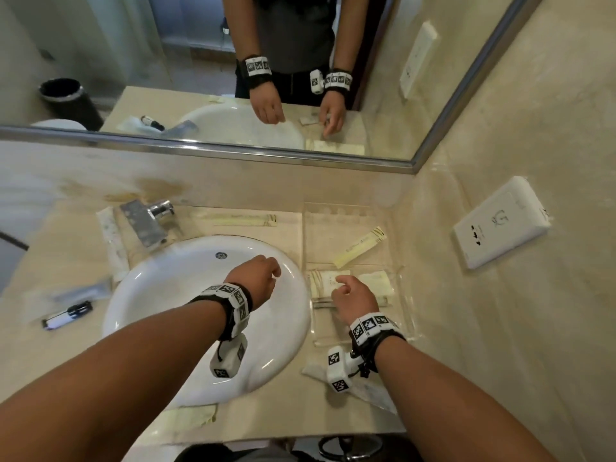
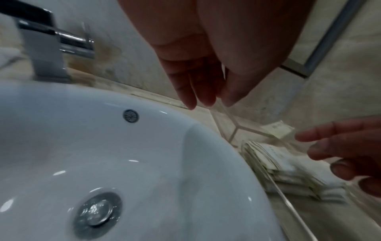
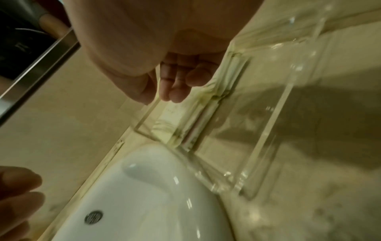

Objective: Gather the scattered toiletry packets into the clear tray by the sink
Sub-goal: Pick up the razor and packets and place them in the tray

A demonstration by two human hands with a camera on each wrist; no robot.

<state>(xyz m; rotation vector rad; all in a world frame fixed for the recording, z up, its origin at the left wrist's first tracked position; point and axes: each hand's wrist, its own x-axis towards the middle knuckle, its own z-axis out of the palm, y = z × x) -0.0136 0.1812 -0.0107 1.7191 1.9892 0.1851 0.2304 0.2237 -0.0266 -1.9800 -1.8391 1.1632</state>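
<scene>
A clear tray [image 1: 405,296] stands right of the sink. Its near compartment holds a stack of pale packets [image 1: 321,284], seen again in the left wrist view [image 2: 276,169]. A long yellow packet [image 1: 360,246] lies in its far compartment. My right hand [image 1: 343,283] hovers over the stack with loosely curled fingers [image 3: 175,91] that hold nothing. My left hand [image 1: 276,266] hangs over the basin's right side, fingers [image 2: 201,91] relaxed and empty. Loose packets lie behind the basin [image 1: 240,220], left of the tap [image 1: 111,236], at the front edge [image 1: 191,416] and under my right wrist [image 1: 373,390].
A white basin [image 1: 160,295] fills the middle of the counter, with a chrome tap [image 1: 146,221] behind it. A dark razor [image 1: 66,315] and a wrapped tube [image 1: 85,291] lie on the left. A mirror runs along the back wall. A socket plate [image 1: 500,221] sits on the right wall.
</scene>
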